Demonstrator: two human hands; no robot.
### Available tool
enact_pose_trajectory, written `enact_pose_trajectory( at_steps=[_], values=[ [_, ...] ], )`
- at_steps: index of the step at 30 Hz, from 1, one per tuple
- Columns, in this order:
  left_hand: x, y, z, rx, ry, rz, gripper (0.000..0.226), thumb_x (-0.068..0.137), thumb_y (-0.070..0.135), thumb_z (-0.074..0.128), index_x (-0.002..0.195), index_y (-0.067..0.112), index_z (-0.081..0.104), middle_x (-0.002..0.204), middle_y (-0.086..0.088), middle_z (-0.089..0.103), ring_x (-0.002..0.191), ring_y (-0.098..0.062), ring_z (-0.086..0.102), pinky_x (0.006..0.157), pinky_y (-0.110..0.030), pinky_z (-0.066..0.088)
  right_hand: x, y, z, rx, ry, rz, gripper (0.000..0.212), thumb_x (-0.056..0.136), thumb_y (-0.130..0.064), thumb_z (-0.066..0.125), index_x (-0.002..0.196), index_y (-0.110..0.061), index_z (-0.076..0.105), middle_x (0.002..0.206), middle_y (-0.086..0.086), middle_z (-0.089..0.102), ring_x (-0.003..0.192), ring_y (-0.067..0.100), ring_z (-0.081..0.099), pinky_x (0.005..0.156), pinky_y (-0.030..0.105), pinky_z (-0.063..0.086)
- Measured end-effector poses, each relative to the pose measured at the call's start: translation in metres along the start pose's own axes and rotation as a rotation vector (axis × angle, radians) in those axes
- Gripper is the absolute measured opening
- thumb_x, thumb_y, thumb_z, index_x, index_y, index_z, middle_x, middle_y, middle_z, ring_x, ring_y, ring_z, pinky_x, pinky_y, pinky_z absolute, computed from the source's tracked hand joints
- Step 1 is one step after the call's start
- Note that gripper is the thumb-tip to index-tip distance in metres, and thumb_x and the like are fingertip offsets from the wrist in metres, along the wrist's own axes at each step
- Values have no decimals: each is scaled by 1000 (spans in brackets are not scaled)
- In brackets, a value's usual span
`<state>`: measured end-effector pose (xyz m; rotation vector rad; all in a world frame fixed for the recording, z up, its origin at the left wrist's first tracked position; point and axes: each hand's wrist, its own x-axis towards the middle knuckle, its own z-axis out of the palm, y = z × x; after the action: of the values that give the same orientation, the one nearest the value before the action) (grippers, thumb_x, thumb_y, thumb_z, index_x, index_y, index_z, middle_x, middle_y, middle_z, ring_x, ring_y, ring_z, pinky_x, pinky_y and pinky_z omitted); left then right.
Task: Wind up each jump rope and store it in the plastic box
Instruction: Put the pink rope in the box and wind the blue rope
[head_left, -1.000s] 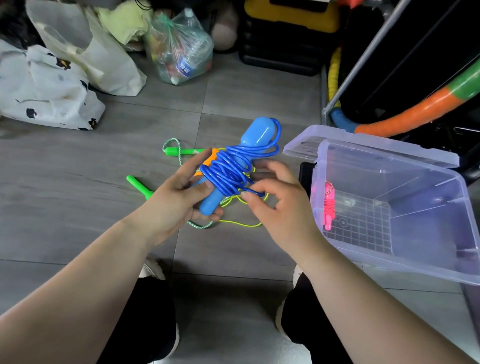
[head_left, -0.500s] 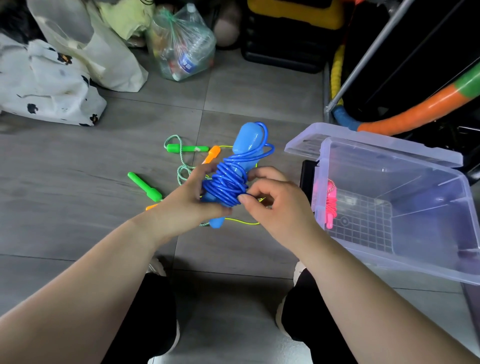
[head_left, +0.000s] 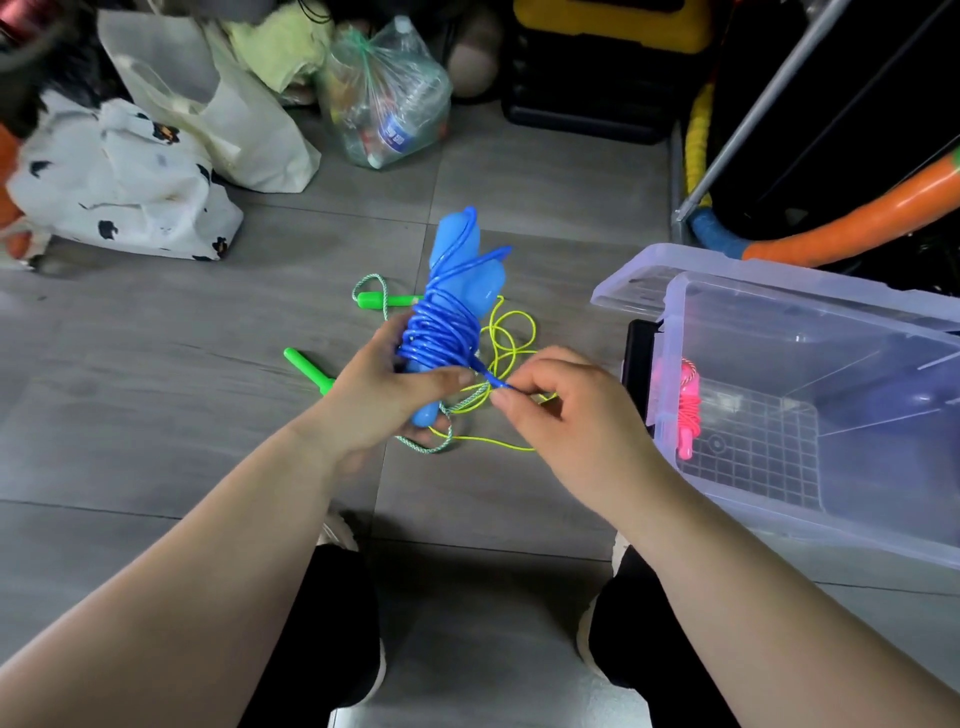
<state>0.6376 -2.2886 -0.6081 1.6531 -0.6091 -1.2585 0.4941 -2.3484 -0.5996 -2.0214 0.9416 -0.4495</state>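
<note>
My left hand grips the blue jump rope, whose cord is coiled round its two blue handles, held upright above the floor. My right hand pinches the loose blue cord end just right of the bundle. Beneath them on the floor lie a green-handled rope and a thin yellow cord. The clear plastic box stands to the right, with a wound pink rope inside against its left wall.
The box's lid lies behind it. White bags and a clear bag of bottles sit at the back left. A metal rack leg and an orange hoop stand at the back right. My shoes are below.
The blue bundle has swung from tilted to nearly upright. My right hand has come off the coils and drawn the cord end out to the right.
</note>
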Motion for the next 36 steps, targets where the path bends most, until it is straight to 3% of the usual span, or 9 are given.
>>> enact_pose_trajectory(
  at_steps=[6,10,16,19,22,24,28,32,36],
  values=[
    [0,0,5,-40,-58,23,37,62,16,68,88,34,50,75,3,58,38,-7,49,37,-16,37,-5,-10,-19,228,-23,59,29,80,-9,61,57,-23,51,63,-9,45,55,2,47,53,8,34],
    [-2,2,7,-142,-173,0,23,62,18,58,83,22,50,64,7,63,34,-8,43,36,-15,33,-7,-14,-28,439,-20,3,15,74,-16,58,67,-29,59,75,-5,55,67,17,57,63,9,41],
    [-4,-5,6,-159,-308,-40,36,49,17,67,81,19,52,59,4,66,33,-8,43,35,-14,35,0,-4,-33,434,20,70,24,81,-3,61,76,-26,65,56,-11,63,59,3,57,59,12,47],
    [-4,-7,7,-189,-335,-44,37,47,19,67,81,18,53,60,5,66,33,-8,42,35,-15,35,4,1,-27,265,46,65,15,81,-15,61,92,-9,70,67,2,63,62,8,55,63,23,48],
    [-3,-8,5,-223,-359,-40,53,34,26,79,80,17,55,62,4,67,33,-8,42,35,-15,36,5,5,-17,-15,86,-114,35,79,-30,52,98,-6,68,72,-14,50,71,6,48,65,13,39],
    [-1,-9,2,-272,-351,-40,70,21,41,88,79,16,58,65,2,68,33,-8,42,35,-15,36,6,7,-17,-110,169,-209,39,80,-31,45,95,-4,69,87,-9,50,82,7,47,73,7,35],
    [0,-8,-1,-353,-334,-58,72,20,46,88,78,16,57,66,2,68,32,-7,43,34,-14,36,4,1,-23,224,119,-149,22,83,-27,51,93,-16,66,108,-15,55,103,-2,51,89,2,35],
    [0,-6,-2,-417,-323,-67,80,20,45,88,85,12,54,66,2,67,32,-6,42,35,-13,36,5,-2,-22,748,9,51,19,81,-20,44,81,-25,62,80,-11,70,76,5,65,69,16,51],
    [-3,-5,2,-375,-340,-71,76,20,39,89,83,15,54,66,0,68,32,-8,42,35,-12,36,8,-4,-28,658,133,162,24,91,-15,47,75,-28,61,67,-9,62,48,2,49,44,10,33]
  ],
)
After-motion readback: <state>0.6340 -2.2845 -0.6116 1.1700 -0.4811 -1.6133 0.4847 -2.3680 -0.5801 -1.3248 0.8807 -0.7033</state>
